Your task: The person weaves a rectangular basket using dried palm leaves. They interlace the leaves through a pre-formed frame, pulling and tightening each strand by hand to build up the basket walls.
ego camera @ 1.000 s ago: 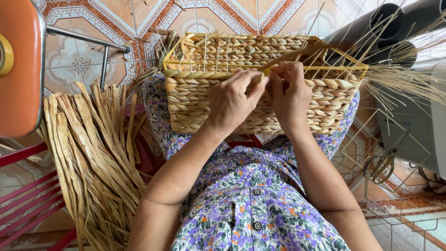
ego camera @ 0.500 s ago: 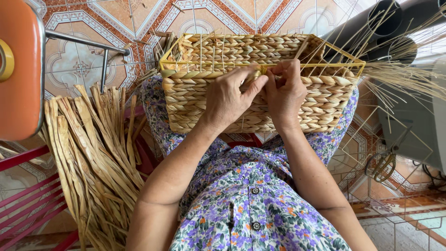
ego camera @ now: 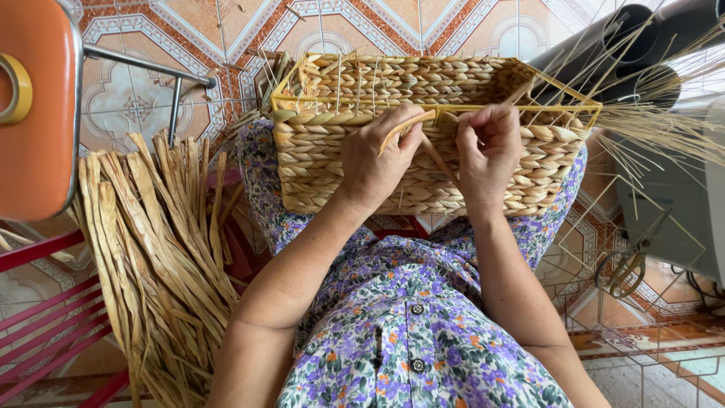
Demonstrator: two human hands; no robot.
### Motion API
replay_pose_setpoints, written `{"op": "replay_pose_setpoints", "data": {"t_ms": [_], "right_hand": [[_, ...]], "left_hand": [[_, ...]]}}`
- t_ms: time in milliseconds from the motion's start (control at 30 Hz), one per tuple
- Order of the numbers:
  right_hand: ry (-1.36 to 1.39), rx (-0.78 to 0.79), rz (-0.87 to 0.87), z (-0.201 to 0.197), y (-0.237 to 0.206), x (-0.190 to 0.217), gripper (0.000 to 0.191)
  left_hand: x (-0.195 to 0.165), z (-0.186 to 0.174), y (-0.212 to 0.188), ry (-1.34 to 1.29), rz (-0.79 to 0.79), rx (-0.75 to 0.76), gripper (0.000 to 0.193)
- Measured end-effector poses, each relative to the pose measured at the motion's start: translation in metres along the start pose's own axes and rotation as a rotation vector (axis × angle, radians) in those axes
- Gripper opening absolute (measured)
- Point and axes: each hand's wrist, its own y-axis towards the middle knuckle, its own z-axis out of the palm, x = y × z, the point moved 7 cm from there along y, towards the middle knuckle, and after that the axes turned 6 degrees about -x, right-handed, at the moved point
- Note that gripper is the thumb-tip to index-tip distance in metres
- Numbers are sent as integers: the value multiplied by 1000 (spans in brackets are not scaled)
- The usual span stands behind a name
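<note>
Head-camera view looked straight down onto a rectangular basket of braided straw-coloured fibre (ego camera: 423, 143) that rested on the person's lap, tipped so its open mouth faced away. Its walls were thick plaited ropes of dried plant fibre, rough and ridged, wound over a thin yellow metal wire frame (ego camera: 483, 109) whose top rail showed bare along the near rim. Thin upright stakes poked up along the far wall.

The left hand (ego camera: 377, 162) lay against the near wall, fingers curled around a flat tan fibre strand (ego camera: 408, 125) that bent in a loop at the rim. The right hand (ego camera: 487, 151) was closed too, pinching the same strand just beside the yellow rail; the two hands sat near each other, not touching.

Beneath the basket spread a floral purple and green dress with dark buttons (ego camera: 411, 332). At the left a loose sheaf of flat, dry, papery fibre strips (ego camera: 151, 249) fanned over the patterned floor tiles (ego camera: 136, 106), next to an orange chair seat with a metal frame (ego camera: 34, 113) and red bars (ego camera: 45, 317). At the right, wiry pale stalks (ego camera: 657, 125) splayed across dark tubes (ego camera: 604, 45), and a pair of scissors (ego camera: 623, 272) lay on a wire rack (ego camera: 604, 332).
</note>
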Motion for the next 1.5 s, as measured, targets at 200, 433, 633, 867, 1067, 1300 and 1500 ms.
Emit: {"op": "replay_pose_setpoints", "data": {"t_ms": [200, 433, 633, 867, 1067, 1300, 1500], "right_hand": [[-611, -9, -252, 15, -2, 22, 20], [-633, -144, -393, 6, -1, 19, 20], [-243, -99, -188, -19, -5, 15, 15], [-698, 123, -279, -5, -9, 27, 19], [-128, -56, -3, -44, 16, 5, 12], [654, -2, 289, -75, 5, -16, 14], [697, -43, 270, -86, -13, -23, 12]], "left_hand": [[-1, -6, -5, -181, 73, -36, 25], [-5, 0, 0, 38, 68, -19, 16], [0, -3, 2, -5, -13, 8, 18], [8, -1, -2, -60, 59, -27, 15], [46, -1, -9, -378, -195, 144, 14], [43, -26, -9, -252, 56, 6, 12], [15, -28, -28, 182, 282, -76, 21]]}}
